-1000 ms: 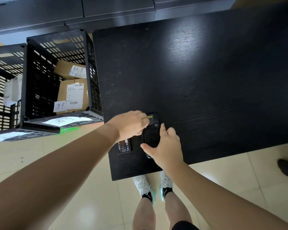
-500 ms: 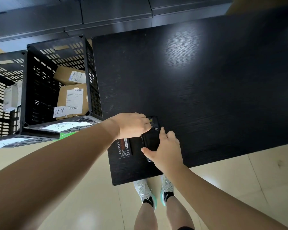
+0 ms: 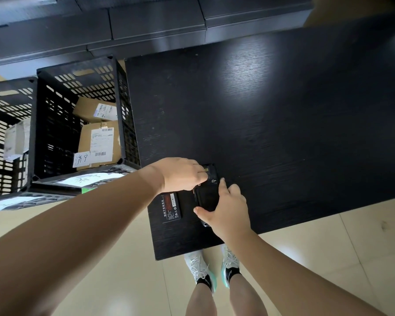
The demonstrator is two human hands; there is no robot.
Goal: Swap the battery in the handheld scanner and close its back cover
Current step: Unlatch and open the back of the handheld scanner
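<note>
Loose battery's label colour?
Black with a red patch and white text, head view.

Tabletop (image 3: 283,124): black, with fine horizontal wood grain and a pale sheen. Scanner (image 3: 206,192): black, with a small yellow patch at its far end and a small white mark beside it. Battery (image 3: 172,207): black, with a red label panel and white print. Crate (image 3: 55,124): black, pierced by rows of slots. Boxes (image 3: 98,137) inside it: brown cardboard with white barcoded labels. Floor (image 3: 328,258): glossy cream tiles with thin grey joints. Shoes (image 3: 198,267): white, with mint-green soles and black socks.
</note>
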